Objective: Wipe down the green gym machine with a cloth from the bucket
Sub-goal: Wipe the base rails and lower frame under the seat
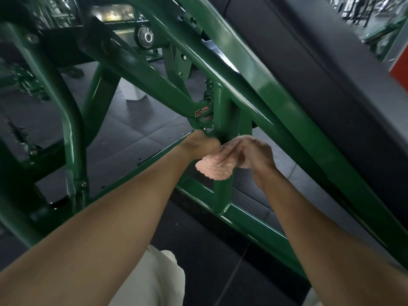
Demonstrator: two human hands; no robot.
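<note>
Head camera, single view, wide-angle. Worn high, facing forward and down along left forearm (132, 206) and right forearm (309, 217). Close range: frame (221, 195) post centre, at arm's reach. Floor (136, 138) beyond. Horizon tilted. Top-right corner blurred, possibly further machines.

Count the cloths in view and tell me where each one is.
1. The pink cloth is wrapped round the green machine's upright post, gripped by the right hand, with the left hand beside it. Others may be hidden.

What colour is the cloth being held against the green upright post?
Pale pink. The fluffy pink cloth shows best in the head view.
</note>
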